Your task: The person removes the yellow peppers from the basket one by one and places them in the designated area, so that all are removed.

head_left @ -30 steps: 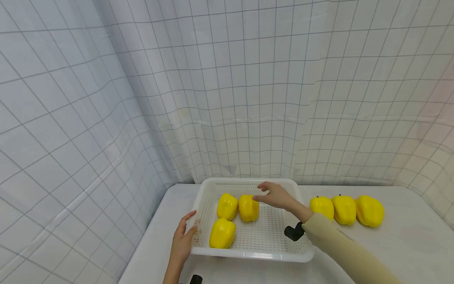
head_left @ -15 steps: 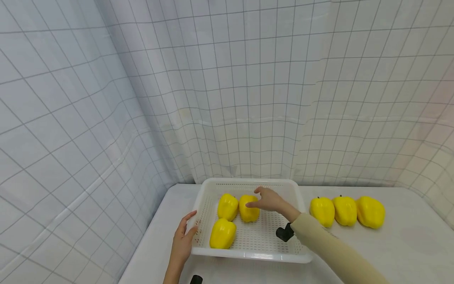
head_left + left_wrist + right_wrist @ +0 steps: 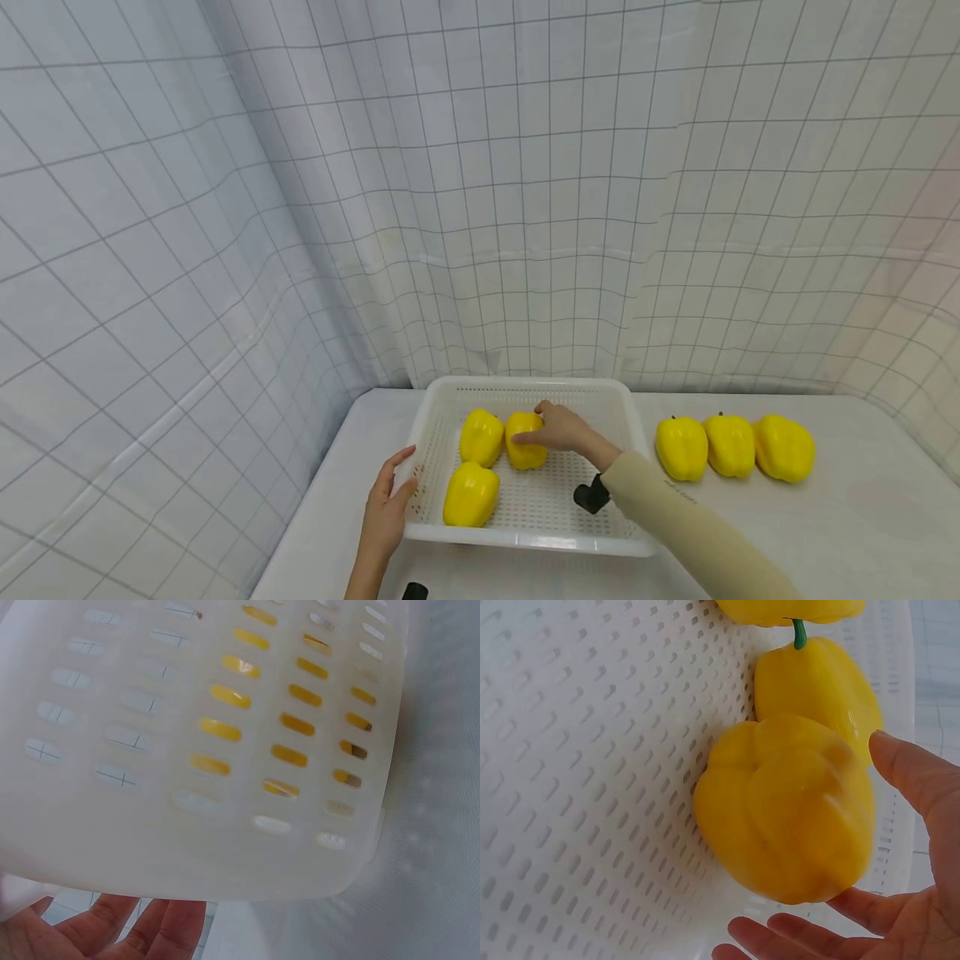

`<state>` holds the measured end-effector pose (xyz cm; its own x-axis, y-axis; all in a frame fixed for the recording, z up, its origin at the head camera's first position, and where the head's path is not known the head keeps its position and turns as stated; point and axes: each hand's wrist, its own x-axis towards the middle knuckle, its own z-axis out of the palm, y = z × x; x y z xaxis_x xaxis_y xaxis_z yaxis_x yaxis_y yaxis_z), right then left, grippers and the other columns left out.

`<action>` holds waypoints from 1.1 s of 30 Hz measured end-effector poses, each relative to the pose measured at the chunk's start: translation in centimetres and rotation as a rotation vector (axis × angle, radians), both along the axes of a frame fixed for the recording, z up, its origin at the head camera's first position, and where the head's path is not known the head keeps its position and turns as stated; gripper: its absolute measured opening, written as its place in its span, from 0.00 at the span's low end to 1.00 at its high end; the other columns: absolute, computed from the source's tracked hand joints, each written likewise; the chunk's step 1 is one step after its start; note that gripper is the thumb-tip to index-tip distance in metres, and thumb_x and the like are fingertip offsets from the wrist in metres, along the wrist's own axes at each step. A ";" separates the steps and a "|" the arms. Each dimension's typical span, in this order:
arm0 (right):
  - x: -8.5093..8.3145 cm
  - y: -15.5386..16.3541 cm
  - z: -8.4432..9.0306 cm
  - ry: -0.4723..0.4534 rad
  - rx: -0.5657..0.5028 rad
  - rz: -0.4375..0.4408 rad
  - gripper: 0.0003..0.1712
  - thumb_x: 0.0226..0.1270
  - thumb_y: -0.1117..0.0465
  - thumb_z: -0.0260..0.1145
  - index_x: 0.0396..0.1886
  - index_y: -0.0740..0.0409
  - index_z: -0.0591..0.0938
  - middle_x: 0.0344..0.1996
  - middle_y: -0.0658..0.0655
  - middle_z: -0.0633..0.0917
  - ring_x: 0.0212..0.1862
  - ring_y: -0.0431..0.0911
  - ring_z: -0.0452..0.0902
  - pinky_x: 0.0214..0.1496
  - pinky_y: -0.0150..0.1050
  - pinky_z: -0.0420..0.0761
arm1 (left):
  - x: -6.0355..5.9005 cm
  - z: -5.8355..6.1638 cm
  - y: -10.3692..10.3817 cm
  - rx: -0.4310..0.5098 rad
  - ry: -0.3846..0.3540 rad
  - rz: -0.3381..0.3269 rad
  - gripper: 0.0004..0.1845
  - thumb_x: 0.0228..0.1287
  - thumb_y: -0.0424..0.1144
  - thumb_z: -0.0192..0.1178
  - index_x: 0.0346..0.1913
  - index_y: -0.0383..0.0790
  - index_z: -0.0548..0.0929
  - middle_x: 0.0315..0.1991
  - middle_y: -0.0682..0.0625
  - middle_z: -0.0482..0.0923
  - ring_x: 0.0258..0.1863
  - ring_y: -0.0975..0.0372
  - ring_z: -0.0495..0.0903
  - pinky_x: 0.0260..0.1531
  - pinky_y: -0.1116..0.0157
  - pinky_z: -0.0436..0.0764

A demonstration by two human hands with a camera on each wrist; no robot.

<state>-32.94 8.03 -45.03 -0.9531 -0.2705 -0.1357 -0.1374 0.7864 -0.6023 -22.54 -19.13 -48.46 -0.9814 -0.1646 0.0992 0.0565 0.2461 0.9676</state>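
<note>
Right hand (image 3: 558, 429): we find its fingers spread around a pepper (image 3: 525, 441) in the far part of the basket (image 3: 525, 540), thumb and fingertips (image 3: 795, 937) at its sides; whether they grip it we cannot tell. Two more peppers (image 3: 471, 493) lie in the basket beside it. Left hand (image 3: 386, 512): we note straight fingers resting flat against the basket's left wall. Three peppers (image 3: 733, 446) sit in a row on the table (image 3: 862, 517), right of the basket.

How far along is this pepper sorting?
About halfway, it seems. Three peppers lie in the basket. The right hand cups the back right pepper; the left hand steadies the basket's corner. Three peppers wait on the table.
</note>
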 end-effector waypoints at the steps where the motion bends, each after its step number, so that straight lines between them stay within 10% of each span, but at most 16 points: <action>1: 0.0 0.0 -0.1 0.000 -0.002 0.000 0.43 0.52 0.40 0.70 0.57 0.68 0.72 0.47 0.63 0.80 0.48 0.55 0.76 0.50 0.52 0.75 | 0.0 0.0 0.0 0.001 -0.002 -0.001 0.24 0.67 0.28 0.49 0.65 0.43 0.70 0.67 0.40 0.63 0.61 0.47 0.67 0.55 0.47 0.68; 33: -0.2 -1.1 -1.5 -0.047 -0.082 -0.065 0.52 0.49 0.41 0.73 0.62 0.70 0.62 0.44 0.64 0.79 0.44 0.54 0.75 0.49 0.51 0.75 | 0.0 0.0 0.2 -0.004 -0.014 0.009 0.24 0.67 0.29 0.49 0.65 0.44 0.70 0.67 0.40 0.62 0.61 0.46 0.66 0.55 0.46 0.68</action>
